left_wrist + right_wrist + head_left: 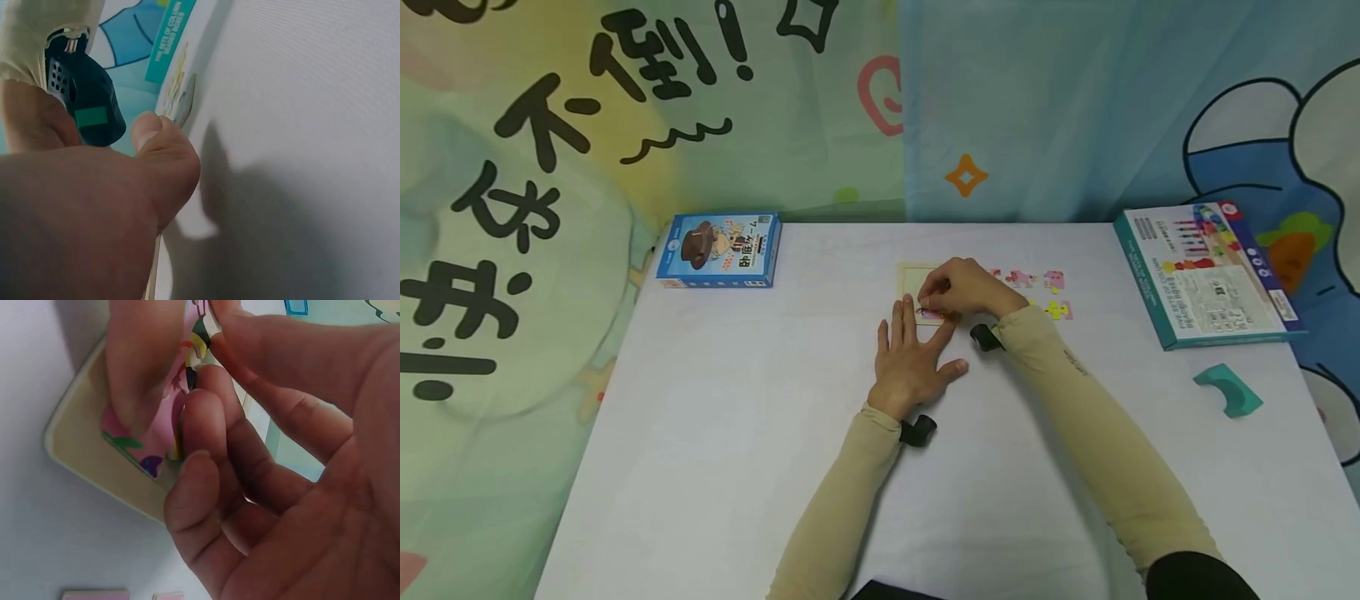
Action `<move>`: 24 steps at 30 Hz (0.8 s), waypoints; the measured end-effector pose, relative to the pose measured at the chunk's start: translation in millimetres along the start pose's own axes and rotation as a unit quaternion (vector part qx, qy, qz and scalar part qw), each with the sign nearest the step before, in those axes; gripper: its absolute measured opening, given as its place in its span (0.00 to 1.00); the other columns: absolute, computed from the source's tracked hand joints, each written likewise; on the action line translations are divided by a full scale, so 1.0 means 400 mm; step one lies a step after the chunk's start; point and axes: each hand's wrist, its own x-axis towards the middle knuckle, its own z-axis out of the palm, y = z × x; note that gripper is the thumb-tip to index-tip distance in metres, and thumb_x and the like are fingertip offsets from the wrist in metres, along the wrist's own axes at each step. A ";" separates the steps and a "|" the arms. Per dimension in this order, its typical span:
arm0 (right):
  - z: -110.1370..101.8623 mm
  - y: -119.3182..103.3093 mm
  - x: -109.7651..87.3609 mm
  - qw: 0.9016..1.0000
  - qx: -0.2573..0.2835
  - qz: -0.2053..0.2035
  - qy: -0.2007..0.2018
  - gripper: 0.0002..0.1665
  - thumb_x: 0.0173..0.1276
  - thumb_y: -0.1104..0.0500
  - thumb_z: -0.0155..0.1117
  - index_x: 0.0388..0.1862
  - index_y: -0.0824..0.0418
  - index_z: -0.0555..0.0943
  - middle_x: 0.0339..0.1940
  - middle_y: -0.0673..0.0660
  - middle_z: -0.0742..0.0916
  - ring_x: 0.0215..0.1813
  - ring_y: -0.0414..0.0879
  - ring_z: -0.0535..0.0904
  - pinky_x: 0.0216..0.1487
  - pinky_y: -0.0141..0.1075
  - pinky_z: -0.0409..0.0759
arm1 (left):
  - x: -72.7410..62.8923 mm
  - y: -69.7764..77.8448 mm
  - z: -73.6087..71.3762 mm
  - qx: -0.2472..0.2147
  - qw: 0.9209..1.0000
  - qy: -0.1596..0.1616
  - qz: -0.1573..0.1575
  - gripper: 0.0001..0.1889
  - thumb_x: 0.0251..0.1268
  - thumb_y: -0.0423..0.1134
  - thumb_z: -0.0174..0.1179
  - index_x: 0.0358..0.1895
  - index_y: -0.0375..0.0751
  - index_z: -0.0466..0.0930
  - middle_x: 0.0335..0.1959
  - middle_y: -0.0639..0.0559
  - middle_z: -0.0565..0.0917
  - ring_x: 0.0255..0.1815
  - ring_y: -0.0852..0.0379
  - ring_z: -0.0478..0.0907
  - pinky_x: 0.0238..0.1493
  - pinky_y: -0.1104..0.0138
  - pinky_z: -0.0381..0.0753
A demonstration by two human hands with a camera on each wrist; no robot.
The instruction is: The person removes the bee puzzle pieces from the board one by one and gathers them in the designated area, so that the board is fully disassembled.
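A pale puzzle board [907, 275] lies near the table's far side, partly hidden by both hands. Pink printed puzzle pieces [159, 434] fill its near part. My left hand [907, 367] lies palm down with straight, spread fingers, its fingertips at the board's near edge; one finger presses on a pink piece in the right wrist view. Over the board, my right hand [973, 287] pinches a small puzzle piece [200, 331] between thumb and forefinger, mostly hidden by the fingers. Its other fingers curl beside the laid pieces. The left thumb [165, 169] sticks out sideways over the white cloth.
Loose puzzle pieces [1057, 310] lie right of the board. A blue box [718, 250] stands at the far left, a larger teal-edged box [1213, 275] at the far right. Nearer on that side lies a teal curved block [1231, 392]. Printed curtains [1015, 108] hang behind the white table [715, 433].
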 end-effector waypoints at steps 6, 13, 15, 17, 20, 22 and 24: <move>-0.004 -0.008 0.007 1.000 0.001 0.000 -0.008 0.06 0.72 0.60 0.72 0.43 0.62 0.90 0.37 0.57 0.92 0.39 0.46 0.85 0.47 0.39 0.80 | 0.005 -0.001 0.002 0.002 1.000 -0.002 -0.003 0.39 0.78 0.72 0.46 0.87 0.73 0.46 0.88 0.38 0.23 0.89 0.42 0.21 0.87 0.43 0.31; -0.004 -0.009 0.008 1.000 0.014 0.023 -0.003 0.06 0.69 0.61 0.75 0.42 0.61 0.89 0.38 0.58 0.91 0.39 0.46 0.84 0.44 0.36 0.78 | -0.001 0.005 -0.003 0.011 1.000 -0.003 -0.005 0.39 0.78 0.72 0.46 0.86 0.75 0.45 0.88 0.38 0.24 0.90 0.42 0.22 0.87 0.44 0.33; -0.003 -0.009 0.006 1.000 0.017 0.024 -0.002 0.07 0.68 0.61 0.76 0.43 0.61 0.89 0.39 0.58 0.92 0.40 0.47 0.84 0.45 0.36 0.78 | -0.002 0.005 -0.004 0.011 1.000 -0.003 -0.006 0.39 0.78 0.71 0.46 0.86 0.75 0.45 0.88 0.38 0.24 0.90 0.42 0.22 0.87 0.44 0.33; -0.002 -0.008 0.006 1.000 0.019 0.022 0.002 0.07 0.69 0.62 0.76 0.44 0.62 0.90 0.39 0.58 0.92 0.41 0.47 0.85 0.46 0.37 0.79 | -0.002 0.006 -0.005 0.009 1.000 -0.002 -0.006 0.39 0.78 0.71 0.46 0.86 0.75 0.45 0.88 0.38 0.25 0.90 0.42 0.22 0.87 0.43 0.33; -0.003 -0.005 0.003 1.000 0.023 0.019 0.008 0.07 0.71 0.62 0.74 0.45 0.61 0.91 0.39 0.58 0.92 0.40 0.46 0.85 0.45 0.37 0.80 | -0.003 0.006 -0.006 0.007 1.000 -0.001 -0.004 0.39 0.78 0.71 0.47 0.86 0.75 0.44 0.88 0.38 0.25 0.90 0.42 0.23 0.87 0.43 0.33; -0.004 -0.004 -0.001 0.999 0.025 0.019 0.014 0.06 0.73 0.62 0.71 0.46 0.61 0.91 0.38 0.58 0.92 0.37 0.46 0.85 0.43 0.36 0.80 | -0.004 0.006 -0.006 0.007 1.000 0.000 -0.003 0.39 0.78 0.71 0.47 0.86 0.75 0.44 0.88 0.37 0.26 0.90 0.41 0.23 0.87 0.43 0.33; -0.007 -0.004 -0.008 0.999 0.029 0.019 0.021 0.07 0.75 0.63 0.68 0.46 0.61 0.91 0.39 0.58 0.92 0.36 0.45 0.83 0.42 0.37 0.78 | -0.003 0.005 -0.005 0.007 1.000 0.004 -0.003 0.39 0.78 0.71 0.47 0.86 0.75 0.45 0.88 0.37 0.26 0.90 0.41 0.24 0.87 0.43 0.34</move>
